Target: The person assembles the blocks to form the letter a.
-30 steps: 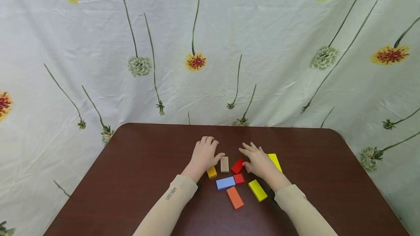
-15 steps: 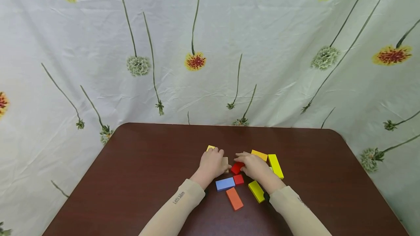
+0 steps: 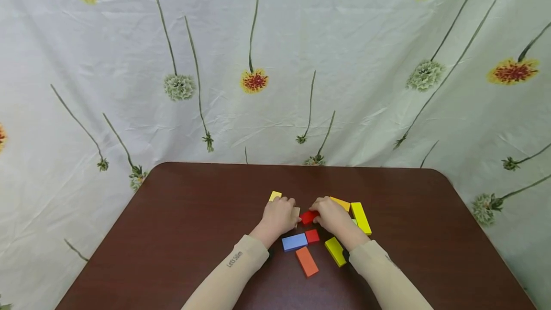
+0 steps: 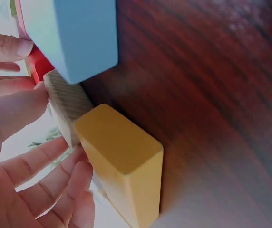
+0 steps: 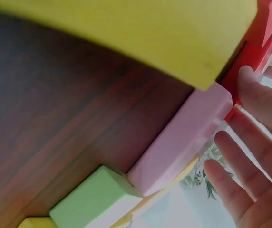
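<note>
My left hand (image 3: 277, 216) pinches a tan wooden block (image 4: 68, 102) between thumb and fingers; in the head view the hand covers much of it. Just to its right, my right hand (image 3: 331, 214) grips a red block (image 3: 308, 217) by thumb and fingertips. The tan and red blocks lie close together. Under the left palm sits an orange-yellow block (image 4: 119, 142). A pink block (image 5: 186, 137) and a light green block (image 5: 95, 197) lie beside the right hand, mostly hidden in the head view.
Nearer the person lie a blue block (image 3: 294, 242), a smaller red block (image 3: 312, 236), an orange block (image 3: 307, 261) and a yellow block (image 3: 335, 251). Another yellow block (image 3: 361, 218) and an amber block (image 3: 341, 204) are at right. A pale yellow block (image 3: 275, 195) lies beyond the left hand.
My left hand has moved right onto the tan block. My right hand has come down and left onto the red block, which has turned and shifted slightly left toward the tan one.
</note>
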Motion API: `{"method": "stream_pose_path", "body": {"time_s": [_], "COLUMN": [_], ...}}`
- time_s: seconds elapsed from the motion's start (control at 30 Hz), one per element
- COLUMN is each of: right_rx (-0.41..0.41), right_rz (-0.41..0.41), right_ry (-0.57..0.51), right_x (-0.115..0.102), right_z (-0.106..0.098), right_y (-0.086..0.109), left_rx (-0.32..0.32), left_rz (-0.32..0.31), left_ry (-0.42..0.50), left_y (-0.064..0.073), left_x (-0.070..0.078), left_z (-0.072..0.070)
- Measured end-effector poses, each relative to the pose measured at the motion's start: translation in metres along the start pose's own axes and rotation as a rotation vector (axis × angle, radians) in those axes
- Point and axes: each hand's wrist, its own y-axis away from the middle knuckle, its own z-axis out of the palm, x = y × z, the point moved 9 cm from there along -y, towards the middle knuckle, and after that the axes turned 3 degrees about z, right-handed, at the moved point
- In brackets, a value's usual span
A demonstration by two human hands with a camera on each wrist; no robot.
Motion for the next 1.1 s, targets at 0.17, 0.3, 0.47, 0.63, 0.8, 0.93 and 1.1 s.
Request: {"method": "stream_pose_path", "body": {"time_s": [0.17,0.3,0.47,0.63,0.8,0.93,1.1], "right_rx": [0.033,0.033,0.028,0.016,0.013,0.031,0.04], "right_rz": [0.02,0.075,0.148,0.189,0.222,0.228,0.233], "right_ry": [0.046,0.053,0.017,-0.018,0.01,0.015,0.004], "right_x": [0.002,0.005,0.01,0.015,0.021,0.025,0.026], "right_z": [-0.001,-0.001,-0.002,-0.002,0.0,0.0,-0.002], "right_y": [-0.006,-0.01,-0.012,-0.014,-0.019,-0.022,-0.025], "left_rx": [-0.005,0.005,0.043,0.062,0.081,0.081,0.073], "left_rz": [-0.028,-0.041,-0.015,-0.018,0.0,0.023,0.042], "left_ry": [0.111,0.21,0.274,0.309,0.271,0.238,0.215], "left_y": [-0.005,-0.01,-0.019,-0.024,-0.03,-0.033,-0.036], "left_x": [-0.004,-0.007,-0.008,-0.009,-0.01,-0.008,-0.007], "left_z": [0.001,-0.002,-0.002,-0.003,-0.001,0.0,-0.001]}}
